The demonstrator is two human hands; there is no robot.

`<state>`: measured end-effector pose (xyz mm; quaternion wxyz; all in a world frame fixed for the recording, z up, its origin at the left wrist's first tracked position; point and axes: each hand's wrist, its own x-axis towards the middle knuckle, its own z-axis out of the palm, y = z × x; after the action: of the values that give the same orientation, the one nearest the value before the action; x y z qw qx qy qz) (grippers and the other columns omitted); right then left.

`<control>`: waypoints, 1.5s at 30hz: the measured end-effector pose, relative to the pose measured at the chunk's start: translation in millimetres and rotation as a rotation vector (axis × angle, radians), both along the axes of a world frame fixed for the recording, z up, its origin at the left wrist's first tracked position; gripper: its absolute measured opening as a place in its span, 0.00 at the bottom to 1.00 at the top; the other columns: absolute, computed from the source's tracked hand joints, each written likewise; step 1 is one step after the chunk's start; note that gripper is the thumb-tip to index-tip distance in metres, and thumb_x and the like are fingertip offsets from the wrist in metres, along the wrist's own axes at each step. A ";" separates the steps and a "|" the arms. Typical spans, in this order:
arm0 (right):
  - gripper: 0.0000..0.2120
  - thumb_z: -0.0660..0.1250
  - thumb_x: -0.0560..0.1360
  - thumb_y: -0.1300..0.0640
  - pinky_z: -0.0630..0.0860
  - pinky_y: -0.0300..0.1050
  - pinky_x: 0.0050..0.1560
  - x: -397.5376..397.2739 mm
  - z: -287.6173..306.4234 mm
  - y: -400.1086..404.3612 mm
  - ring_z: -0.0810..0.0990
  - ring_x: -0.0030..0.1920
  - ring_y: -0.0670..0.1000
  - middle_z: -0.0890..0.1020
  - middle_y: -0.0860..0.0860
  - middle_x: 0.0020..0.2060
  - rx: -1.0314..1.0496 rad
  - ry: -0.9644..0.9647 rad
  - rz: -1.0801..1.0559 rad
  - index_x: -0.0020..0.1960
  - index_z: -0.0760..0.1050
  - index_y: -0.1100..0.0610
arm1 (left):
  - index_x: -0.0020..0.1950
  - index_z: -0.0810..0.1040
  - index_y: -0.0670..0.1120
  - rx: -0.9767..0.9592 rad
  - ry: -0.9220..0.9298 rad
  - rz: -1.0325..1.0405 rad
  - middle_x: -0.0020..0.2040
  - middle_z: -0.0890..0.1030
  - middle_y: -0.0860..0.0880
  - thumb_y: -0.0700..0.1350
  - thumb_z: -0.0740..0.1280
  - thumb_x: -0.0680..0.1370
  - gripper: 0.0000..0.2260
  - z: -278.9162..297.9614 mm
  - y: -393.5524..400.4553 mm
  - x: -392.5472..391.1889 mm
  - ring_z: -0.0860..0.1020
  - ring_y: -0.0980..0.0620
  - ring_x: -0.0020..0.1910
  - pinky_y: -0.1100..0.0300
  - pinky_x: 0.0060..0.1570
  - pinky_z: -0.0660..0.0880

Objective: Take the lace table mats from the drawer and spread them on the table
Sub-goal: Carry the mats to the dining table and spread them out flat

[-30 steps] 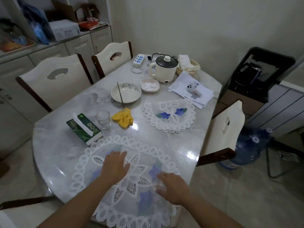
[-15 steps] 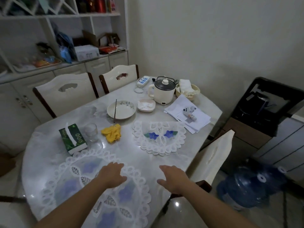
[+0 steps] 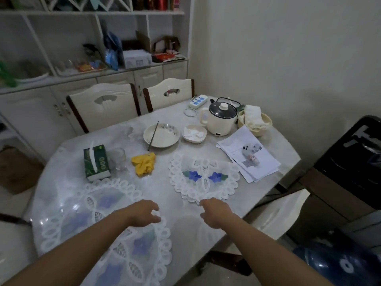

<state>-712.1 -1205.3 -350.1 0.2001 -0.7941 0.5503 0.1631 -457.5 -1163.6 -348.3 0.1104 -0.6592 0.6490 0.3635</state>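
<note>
A large round lace mat (image 3: 99, 230) with pale blue flowers lies spread on the near left of the marble table (image 3: 181, 219). A smaller lace mat (image 3: 204, 178) with two blue flowers lies flat further right, towards the middle. My left hand (image 3: 144, 212) is at the large mat's right rim, thumb and fingers pinched on a bit of its white edge. My right hand (image 3: 214, 211) hovers just short of the small mat's near edge, fingers loosely curled downward and holding nothing.
Beyond the mats stand a green tissue box (image 3: 95, 162), a glass (image 3: 119, 158), a yellow cloth (image 3: 144, 164), a bowl with chopsticks (image 3: 161, 135), a small dish (image 3: 193, 134), a cream electric pot (image 3: 220, 118), papers (image 3: 249, 153) and a basket (image 3: 255, 120). Chairs surround the table.
Both hands have lifted off the middle of the large mat and moved right and forward. My left hand is now at its right rim, my right hand by the small mat. The view tilted up.
</note>
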 end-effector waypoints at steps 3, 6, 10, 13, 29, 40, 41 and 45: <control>0.19 0.62 0.79 0.50 0.73 0.50 0.61 8.6 -10.6 -19.1 0.76 0.62 0.56 0.77 0.55 0.64 0.021 0.011 -0.012 0.68 0.70 0.55 | 0.71 0.68 0.48 -0.037 -0.004 0.029 0.72 0.69 0.48 0.56 0.64 0.77 0.24 3.4 -8.0 25.1 0.70 0.49 0.68 0.56 0.68 0.66; 0.19 0.63 0.79 0.48 0.74 0.48 0.61 18.2 -17.8 -36.2 0.77 0.60 0.54 0.77 0.53 0.64 0.022 0.020 -0.036 0.68 0.70 0.54 | 0.70 0.70 0.49 -0.037 -0.019 0.075 0.71 0.71 0.48 0.56 0.64 0.77 0.23 8.3 -12.0 53.8 0.71 0.50 0.67 0.57 0.66 0.67; 0.19 0.61 0.80 0.48 0.73 0.46 0.61 28.3 -22.9 -53.9 0.77 0.61 0.54 0.77 0.53 0.64 -0.003 0.036 -0.021 0.68 0.70 0.53 | 0.67 0.73 0.50 -0.028 -0.048 0.158 0.68 0.74 0.49 0.57 0.66 0.76 0.22 9.1 -2.3 103.0 0.73 0.51 0.63 0.58 0.63 0.68; 0.19 0.61 0.80 0.48 0.73 0.45 0.60 34.0 -23.5 -61.5 0.77 0.60 0.53 0.78 0.52 0.64 -0.037 0.067 -0.019 0.68 0.69 0.53 | 0.67 0.73 0.50 -0.048 -0.073 0.257 0.68 0.73 0.49 0.56 0.66 0.76 0.21 11.7 10.1 134.9 0.72 0.50 0.64 0.57 0.65 0.68; 0.16 0.59 0.80 0.54 0.76 0.44 0.58 44.3 -66.3 -59.5 0.78 0.58 0.51 0.75 0.52 0.62 -0.052 0.106 -0.003 0.67 0.66 0.55 | 0.67 0.73 0.48 -0.078 0.097 0.353 0.67 0.74 0.48 0.55 0.65 0.77 0.21 -21.3 11.8 89.7 0.74 0.50 0.63 0.58 0.63 0.69; 0.16 0.59 0.81 0.54 0.74 0.43 0.60 21.9 -67.0 -70.4 0.78 0.60 0.51 0.78 0.53 0.63 -0.066 0.112 0.152 0.68 0.69 0.55 | 0.67 0.72 0.48 -0.059 0.101 0.501 0.70 0.71 0.47 0.56 0.63 0.76 0.21 -42.6 20.4 4.4 0.70 0.47 0.67 0.53 0.68 0.66; 0.15 0.59 0.81 0.54 0.74 0.42 0.60 19.0 -66.5 -70.4 0.79 0.59 0.50 0.79 0.53 0.61 -0.061 0.105 0.161 0.67 0.71 0.56 | 0.67 0.72 0.48 -0.051 0.104 0.507 0.70 0.71 0.47 0.56 0.64 0.76 0.21 -45.1 21.9 -5.4 0.70 0.47 0.67 0.53 0.68 0.66; 0.12 0.58 0.81 0.54 0.74 0.45 0.60 8.5 -61.7 -71.8 0.77 0.53 0.52 0.79 0.55 0.58 0.013 0.053 0.162 0.62 0.73 0.57 | 0.68 0.71 0.46 -0.021 0.121 0.560 0.71 0.71 0.45 0.55 0.64 0.77 0.23 -52.5 26.0 -42.1 0.70 0.46 0.68 0.54 0.66 0.67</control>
<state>-703.6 -1277.1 -411.8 0.1767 -0.8300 0.4885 0.2031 -499.6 -1137.6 -400.8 -0.0401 -0.7909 0.4507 0.4119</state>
